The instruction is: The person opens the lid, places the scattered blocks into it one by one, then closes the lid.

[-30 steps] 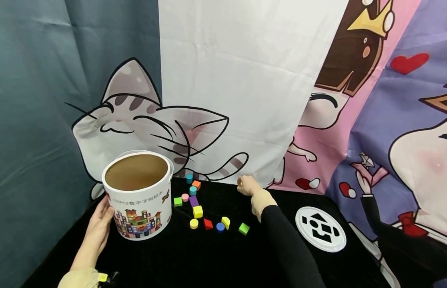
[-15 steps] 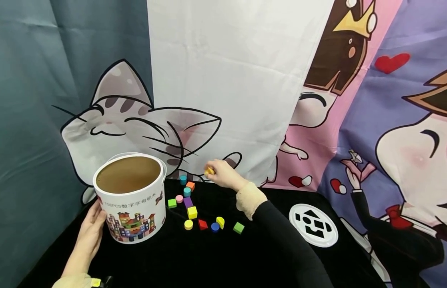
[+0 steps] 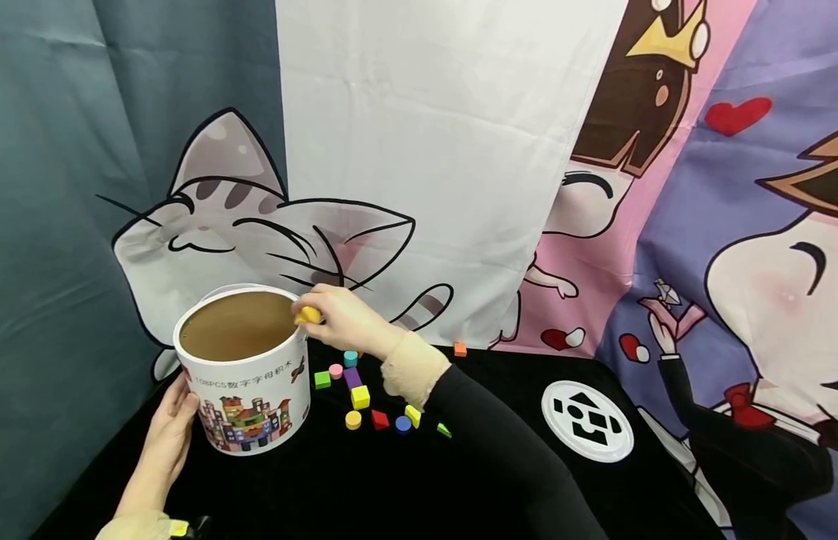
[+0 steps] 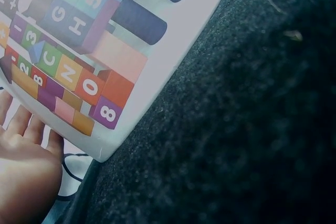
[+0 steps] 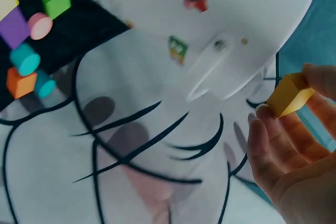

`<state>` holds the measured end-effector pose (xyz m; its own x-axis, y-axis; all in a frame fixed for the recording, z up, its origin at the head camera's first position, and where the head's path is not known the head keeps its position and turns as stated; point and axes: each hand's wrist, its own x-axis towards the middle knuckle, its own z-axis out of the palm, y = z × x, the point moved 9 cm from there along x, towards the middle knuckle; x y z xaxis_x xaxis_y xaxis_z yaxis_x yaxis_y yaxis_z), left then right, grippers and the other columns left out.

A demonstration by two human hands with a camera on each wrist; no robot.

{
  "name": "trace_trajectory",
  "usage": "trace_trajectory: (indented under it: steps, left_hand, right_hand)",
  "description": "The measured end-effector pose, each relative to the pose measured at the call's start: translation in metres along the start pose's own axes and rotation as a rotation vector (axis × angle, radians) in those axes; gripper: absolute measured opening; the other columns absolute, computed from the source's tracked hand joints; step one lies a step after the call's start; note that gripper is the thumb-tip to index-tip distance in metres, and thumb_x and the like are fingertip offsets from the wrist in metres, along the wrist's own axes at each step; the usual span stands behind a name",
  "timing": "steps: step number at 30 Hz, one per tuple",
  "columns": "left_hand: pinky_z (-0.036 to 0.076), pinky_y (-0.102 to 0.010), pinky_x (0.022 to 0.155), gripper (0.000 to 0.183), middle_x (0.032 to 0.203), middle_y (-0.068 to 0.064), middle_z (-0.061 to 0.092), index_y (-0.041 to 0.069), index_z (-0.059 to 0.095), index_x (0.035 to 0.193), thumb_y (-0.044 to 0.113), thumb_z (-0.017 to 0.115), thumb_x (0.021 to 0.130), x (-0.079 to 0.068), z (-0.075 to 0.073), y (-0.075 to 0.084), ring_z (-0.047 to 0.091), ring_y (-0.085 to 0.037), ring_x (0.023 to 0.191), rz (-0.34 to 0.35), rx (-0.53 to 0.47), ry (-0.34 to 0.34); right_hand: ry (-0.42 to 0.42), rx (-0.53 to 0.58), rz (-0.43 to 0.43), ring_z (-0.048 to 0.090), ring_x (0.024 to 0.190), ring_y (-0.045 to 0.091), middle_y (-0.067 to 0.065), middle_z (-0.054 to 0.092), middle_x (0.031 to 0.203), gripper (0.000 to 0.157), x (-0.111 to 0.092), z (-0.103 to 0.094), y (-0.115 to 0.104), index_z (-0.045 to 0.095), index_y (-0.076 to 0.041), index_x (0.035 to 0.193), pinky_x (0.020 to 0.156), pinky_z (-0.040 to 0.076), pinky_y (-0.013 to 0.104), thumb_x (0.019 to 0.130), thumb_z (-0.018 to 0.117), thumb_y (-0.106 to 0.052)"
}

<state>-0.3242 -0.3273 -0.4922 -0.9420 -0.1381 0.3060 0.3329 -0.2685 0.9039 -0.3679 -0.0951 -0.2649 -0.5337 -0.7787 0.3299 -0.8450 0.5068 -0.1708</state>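
Observation:
On the left of the head view stands a white bucket (image 3: 253, 405) with a printed block castle and a wire handle. My left hand (image 3: 169, 431) rests against its left side, and the left wrist view shows the fingers (image 4: 32, 128) lying along the wall. My right hand (image 3: 347, 319) is at the bucket's right rim, pinching a yellow block (image 5: 290, 95) between thumb and fingertips. The bucket's bottom is hidden. Several coloured blocks lie on the black cloth right of the bucket, among them a green cube (image 3: 322, 380), a purple block (image 3: 352, 378) and a yellow cube (image 3: 360, 397).
A round white lid (image 3: 587, 450) with shaped holes lies on the cloth at the right. An orange block (image 3: 461, 349) lies at the cloth's back edge, by the printed cartoon backdrop (image 3: 459, 150). A blue disc (image 3: 403, 425) and a red block (image 3: 380, 420) sit nearer the front.
My right hand has moved left from the back of the cloth to the bucket's rim, carrying the yellow block. The orange block at the back edge has come into view. My left hand stays against the bucket.

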Motion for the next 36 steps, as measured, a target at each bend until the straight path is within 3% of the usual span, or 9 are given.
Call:
trace_trajectory:
  steps: [6, 10, 15, 21, 27, 36]
  left_hand:
    - [0.006, -0.017, 0.112, 0.063, 0.162, 0.001, 0.009, 0.014, 0.006, 0.159, 0.021, 0.04, 0.106, 0.0, 0.0, -0.003, 0.018, 0.002, 0.138, -0.014, -0.002, -0.006]
    - [0.006, -0.017, 0.112, 0.063, 0.162, 0.001, 0.009, 0.014, 0.006, 0.159, 0.022, 0.041, 0.106, 0.003, 0.002, -0.004, 0.018, 0.002, 0.138, -0.018, 0.003, -0.011]
    - [0.005, -0.018, 0.112, 0.065, 0.162, 0.002, 0.009, 0.015, 0.005, 0.159, 0.024, 0.041, 0.106, 0.002, 0.003, -0.007, 0.015, 0.001, 0.14, -0.046, 0.011, -0.004]
    - [0.003, -0.018, 0.113, 0.064, 0.162, 0.004, 0.01, 0.014, 0.004, 0.158, 0.023, 0.04, 0.106, 0.001, 0.001, -0.006, 0.013, 0.001, 0.141, -0.039, -0.004, -0.002]
    - [0.006, -0.016, 0.112, 0.062, 0.159, 0.005, 0.017, 0.016, 0.01, 0.159, 0.022, 0.041, 0.106, -0.001, 0.0, 0.0, 0.026, 0.007, 0.133, 0.01, -0.039, -0.018]
    - [0.004, -0.016, 0.112, 0.062, 0.159, 0.004, 0.017, 0.016, 0.01, 0.159, 0.021, 0.041, 0.105, 0.001, 0.003, -0.004, 0.024, 0.006, 0.134, 0.024, -0.086, -0.03]
  right_hand:
    - [0.048, 0.046, 0.042, 0.05, 0.084, 0.004, -0.004, 0.057, 0.101, 0.026, 0.029, 0.009, -0.02, 0.068, -0.014, 0.119, 0.07, 0.041, 0.011, 0.094, 0.067, -0.02]
    - [0.081, 0.042, 0.073, 0.049, 0.083, 0.002, -0.006, 0.057, 0.099, 0.026, 0.044, 0.03, -0.026, 0.068, -0.016, 0.118, 0.07, 0.04, 0.011, 0.092, 0.068, -0.022]
    - [-0.015, 0.016, 0.13, 0.048, 0.088, 0.0, -0.011, 0.058, 0.101, 0.024, 0.053, 0.061, -0.027, 0.068, -0.023, 0.116, 0.074, 0.038, 0.011, 0.093, 0.068, -0.027]
    - [-0.181, -0.024, 0.218, 0.051, 0.082, 0.003, -0.015, 0.06, 0.093, 0.017, 0.06, 0.075, -0.025, 0.069, -0.027, 0.109, 0.069, 0.039, 0.015, 0.093, 0.068, -0.033]
    - [-0.185, -0.108, 0.333, 0.054, 0.085, 0.002, -0.018, 0.062, 0.093, 0.014, 0.065, 0.078, -0.026, 0.07, -0.033, 0.103, 0.073, 0.041, 0.018, 0.089, 0.071, -0.038]
    - [-0.251, -0.145, 0.466, 0.053, 0.08, 0.003, -0.018, 0.06, 0.087, 0.01, 0.065, 0.085, -0.021, 0.066, -0.035, 0.092, 0.069, 0.041, 0.02, 0.087, 0.073, -0.04]
